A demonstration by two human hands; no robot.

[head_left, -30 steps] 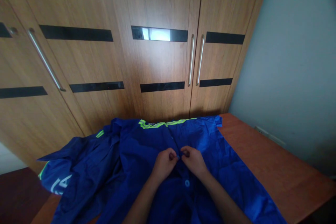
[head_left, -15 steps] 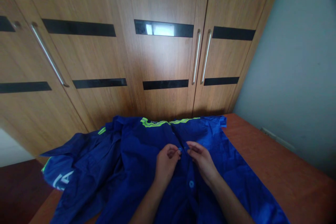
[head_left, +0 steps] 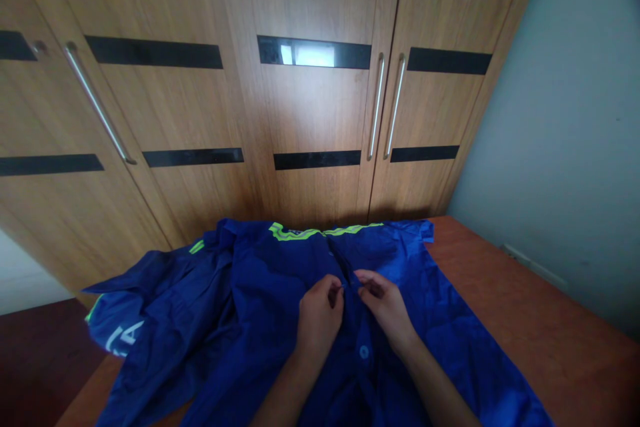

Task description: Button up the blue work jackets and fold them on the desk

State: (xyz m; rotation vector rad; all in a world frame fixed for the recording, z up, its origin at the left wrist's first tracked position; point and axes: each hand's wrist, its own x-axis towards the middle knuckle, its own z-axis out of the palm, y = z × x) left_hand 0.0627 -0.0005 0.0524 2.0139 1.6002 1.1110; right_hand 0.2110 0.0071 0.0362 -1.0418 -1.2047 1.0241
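Observation:
A dark blue garment point(head_left: 280, 300) with yellow-green trim along its far edge lies spread out, its front placket running down the middle. My left hand point(head_left: 320, 313) pinches the left side of the placket, where a button was visible earlier and is now mostly hidden by the fingertips. Just across a small gap, my right hand point(head_left: 385, 307) grips the other placket edge between thumb and fingers. Nearer to me, a light blue button point(head_left: 364, 351) shows on the placket below both hands.
Wooden wardrobe doors point(head_left: 310, 107) with metal handles stand behind the reddish-brown surface point(head_left: 500, 293). More blue cloth with white lettering point(head_left: 125, 339) lies at the left. A pale wall point(head_left: 565, 147) rises at the right.
My left fingertips have closed over the button and turned slightly. My right hand stays almost in place on the placket edge. The view has shifted a little.

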